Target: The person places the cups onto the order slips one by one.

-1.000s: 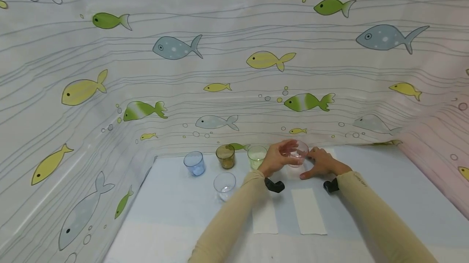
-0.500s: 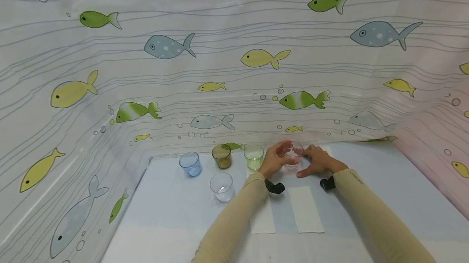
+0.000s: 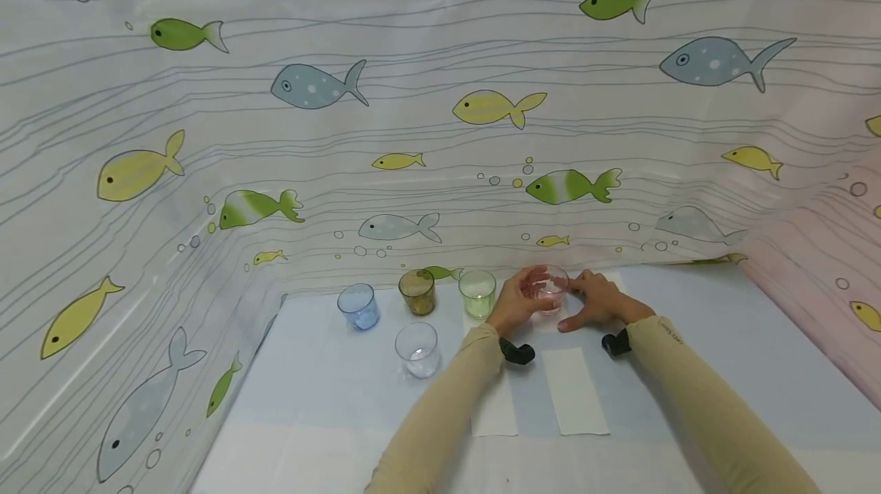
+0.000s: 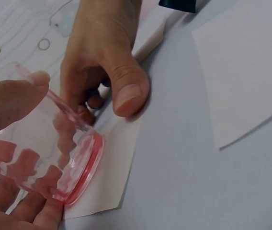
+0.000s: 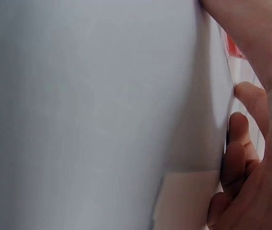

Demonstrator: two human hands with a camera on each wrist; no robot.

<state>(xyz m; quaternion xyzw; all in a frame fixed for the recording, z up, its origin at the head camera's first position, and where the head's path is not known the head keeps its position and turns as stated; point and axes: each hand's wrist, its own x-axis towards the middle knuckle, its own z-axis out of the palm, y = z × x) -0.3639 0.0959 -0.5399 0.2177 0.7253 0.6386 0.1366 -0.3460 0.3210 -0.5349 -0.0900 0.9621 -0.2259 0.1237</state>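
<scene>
The left hand grips a pink clear glass, thumb on one side and fingers on the other. In the left wrist view the glass stands on or just over a white paper strip; contact is unclear. Beside the glass, the right hand has its thumb and fingertips down on the table surface, thumb spread from the fingers, holding nothing visible. The right wrist view shows that hand near a strip's end. A green glass stands just left of the left hand.
Further left stand a brown glass and a blue glass, with a colourless glass nearer the front. White paper strips lie on the pale table. A fish-patterned curtain rises behind and at the sides.
The head view has shifted slightly. Both hands and the pink glass keep nearly the same places relative to the other glasses.
</scene>
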